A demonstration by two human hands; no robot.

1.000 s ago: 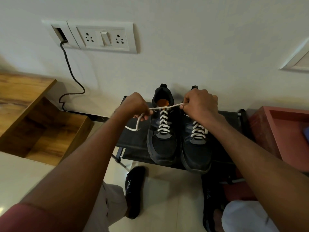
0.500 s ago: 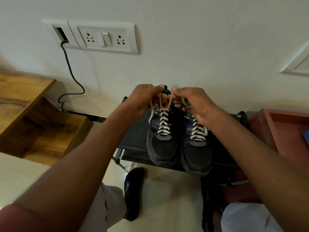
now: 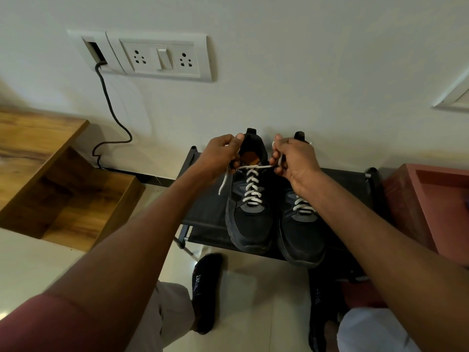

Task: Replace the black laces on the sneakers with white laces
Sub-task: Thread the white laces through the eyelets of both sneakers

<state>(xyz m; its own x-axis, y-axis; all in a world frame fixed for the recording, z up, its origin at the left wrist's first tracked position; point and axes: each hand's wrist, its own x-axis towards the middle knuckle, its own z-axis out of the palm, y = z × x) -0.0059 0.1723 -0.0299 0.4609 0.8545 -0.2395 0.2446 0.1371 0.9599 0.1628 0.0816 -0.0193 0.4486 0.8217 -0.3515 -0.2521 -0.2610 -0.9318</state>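
Wooden shelf unit [image 3: 50,174]: far left, stepped, open top compartment; contents not visible.

Black cable [image 3: 111,115]: hangs from the wall plate opening, loops down the wall to the floor behind the shelf unit.

Socket plate [image 3: 162,57]: on the wall, two sockets with one switch between them.

Shoe rack [image 3: 208,209]: dark fabric shelf on a metal frame, set against the wall, between the wooden unit and the red box. Bare fabric left of the shoes; its front edge overhangs the tiled floor.

Left hand [image 3: 223,153]: fingers curled, pinching one end of the white lace [image 3: 251,184] above the collar of the left sneaker; a loose tail of lace hangs below the hand over the rack.

Left sneaker [image 3: 250,219]: black, on the rack, toe toward the person and just over the front edge, heel at the wall. White lace crisscrossed up all visible eyelets, top bar stretched taut between the two hands.

Right hand [image 3: 291,158]: fingers curled, pinching the other end of the same lace; it hides the collar of the right sneaker.

Right sneaker [image 3: 302,235]: black, touching the left one, laced white, toe over the rack's front edge.

Socked feet [image 3: 205,290]: black socks, on the floor below the rack.

Red box [image 3: 429,199]: far right, beside the rack, open top; contents unclear.
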